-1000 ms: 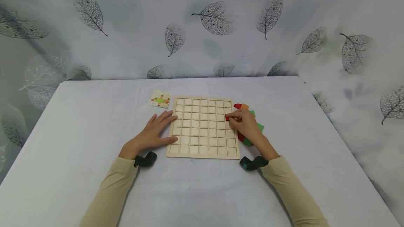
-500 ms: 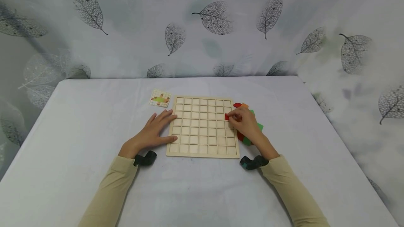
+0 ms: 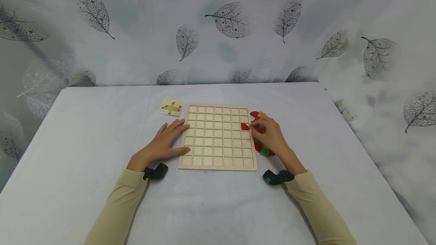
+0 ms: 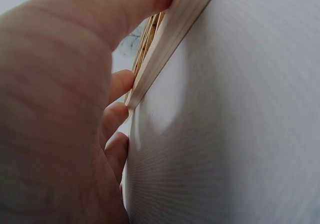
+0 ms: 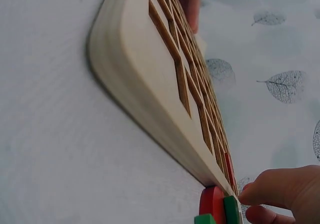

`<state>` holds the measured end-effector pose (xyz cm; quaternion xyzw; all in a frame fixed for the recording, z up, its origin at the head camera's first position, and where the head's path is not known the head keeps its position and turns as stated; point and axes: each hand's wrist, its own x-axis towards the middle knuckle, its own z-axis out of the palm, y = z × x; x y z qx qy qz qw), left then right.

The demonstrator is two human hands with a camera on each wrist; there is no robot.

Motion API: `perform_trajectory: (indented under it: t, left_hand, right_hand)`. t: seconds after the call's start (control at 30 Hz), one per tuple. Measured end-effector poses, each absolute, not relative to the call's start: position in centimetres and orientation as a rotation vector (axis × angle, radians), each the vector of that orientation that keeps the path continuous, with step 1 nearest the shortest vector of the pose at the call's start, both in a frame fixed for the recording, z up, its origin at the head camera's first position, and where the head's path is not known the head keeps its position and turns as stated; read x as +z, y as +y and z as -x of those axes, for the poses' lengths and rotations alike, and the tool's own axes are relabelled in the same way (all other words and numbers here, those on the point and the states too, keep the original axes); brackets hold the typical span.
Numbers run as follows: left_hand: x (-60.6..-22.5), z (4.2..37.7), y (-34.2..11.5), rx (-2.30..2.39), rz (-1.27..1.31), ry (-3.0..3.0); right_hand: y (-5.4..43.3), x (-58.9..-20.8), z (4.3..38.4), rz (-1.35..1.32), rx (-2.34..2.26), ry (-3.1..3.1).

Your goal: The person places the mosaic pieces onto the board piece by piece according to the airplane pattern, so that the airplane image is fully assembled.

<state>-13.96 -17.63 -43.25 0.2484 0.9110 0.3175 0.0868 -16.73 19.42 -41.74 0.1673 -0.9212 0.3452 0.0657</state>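
Observation:
A wooden grid board (image 3: 214,139) lies on the white table. My left hand (image 3: 161,147) rests at its left edge, fingers spread, the thumb and fingertips on the frame. One red quarter-round piece (image 3: 245,126) sits in a cell of the rightmost column. Just right of that cell is my right hand (image 3: 271,135), its fingers loosely bent over the board's right edge, with no piece showing between thumb and forefinger. Beneath and around this hand lie loose pieces, partly hidden: a red block (image 5: 212,204) and a green block (image 5: 231,210) show close against the board's side in the right wrist view.
A small pattern card (image 3: 171,106) with a coloured figure on a grid lies past the board's upper left corner. An orange piece (image 3: 261,114) is at the far end of the loose pile. Behind the table (image 3: 211,207) hangs a leaf-print cloth (image 3: 143,29).
My right hand has let go of the red piece and drawn back right to the board's edge, uncovering the piece in its cell. The left hand has stayed in place.

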Motion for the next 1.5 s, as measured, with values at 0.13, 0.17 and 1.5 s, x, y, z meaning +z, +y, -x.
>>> perform_trajectory:
  t: [0.13, 0.17, 1.5]
  left_hand:
    - [-43.3, 13.9, -17.6, 0.948, -0.739, 2.713]
    - [-43.3, 13.9, -17.6, 0.950, -0.740, 2.713]
    - [-43.4, 14.1, -17.7, 0.938, -0.740, 2.721]
  right_hand:
    - [19.8, -41.8, 16.7, -0.472, 1.038, -2.799]
    - [19.9, -41.8, 16.7, -0.463, 1.036, -2.806]
    - [21.6, -41.3, 16.5, -0.405, 1.094, -2.928]
